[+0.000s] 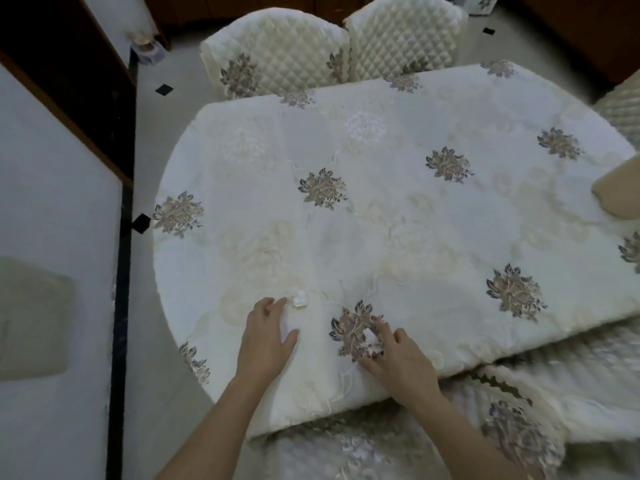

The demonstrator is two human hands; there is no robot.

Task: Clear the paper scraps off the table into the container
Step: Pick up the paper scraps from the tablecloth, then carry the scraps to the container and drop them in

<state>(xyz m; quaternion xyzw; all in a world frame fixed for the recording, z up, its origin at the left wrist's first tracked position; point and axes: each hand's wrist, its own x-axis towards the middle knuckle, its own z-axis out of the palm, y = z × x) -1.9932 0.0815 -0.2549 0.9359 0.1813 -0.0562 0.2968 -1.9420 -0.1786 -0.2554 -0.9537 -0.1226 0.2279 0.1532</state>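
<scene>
on tablecloth [381, 209]: l hand [266, 337] fingers straight by scrap [299, 301]; r hand [398, 362] fingers pinch half-hidden scrap [371, 340].

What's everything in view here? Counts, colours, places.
paper scraps: 2, white, near edge of the table; one by the left fingertips, one under the right fingers.
table: 1, covered by a cream floral cloth, centre.
chairs: 2, cream quilted, far side of the table.
beige object: 1, right table edge, cut off by the frame; possibly the container.
left hand: 1, flat on the cloth, fingers straight.
right hand: 1, fingers curled round a scrap.
</scene>
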